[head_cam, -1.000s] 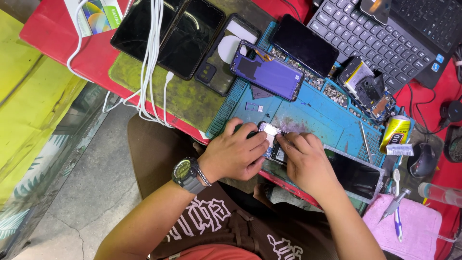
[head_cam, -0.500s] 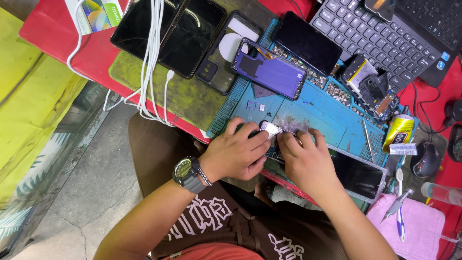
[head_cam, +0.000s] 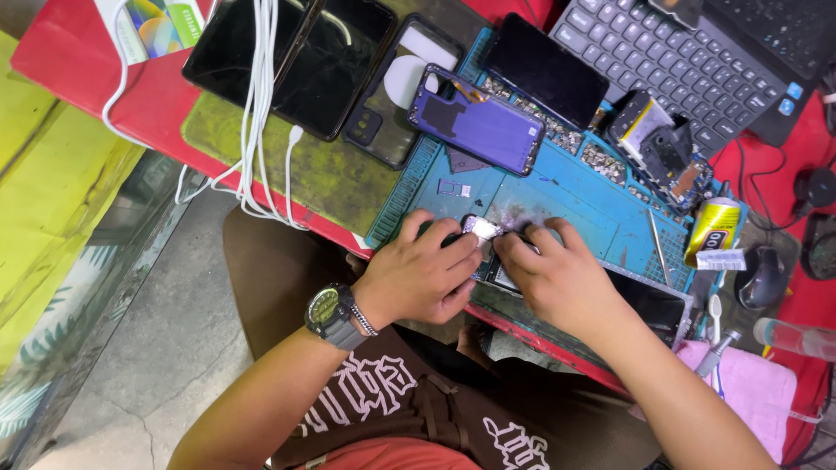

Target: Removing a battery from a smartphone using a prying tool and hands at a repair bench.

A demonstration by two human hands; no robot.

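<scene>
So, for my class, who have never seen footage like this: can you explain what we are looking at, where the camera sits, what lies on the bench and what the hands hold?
The camera sits on a person's head, looking down. The left hand, a watch on its wrist, and the right hand pinch a small silvery part over a blue work mat. Around it lie a purple phone back, dark phones, white cables, a laptop keyboard and a pink cloth.

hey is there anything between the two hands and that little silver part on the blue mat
Nothing visible. The left hand and right hand both touch the small silver part on the blue mat with their fingertips.
</scene>
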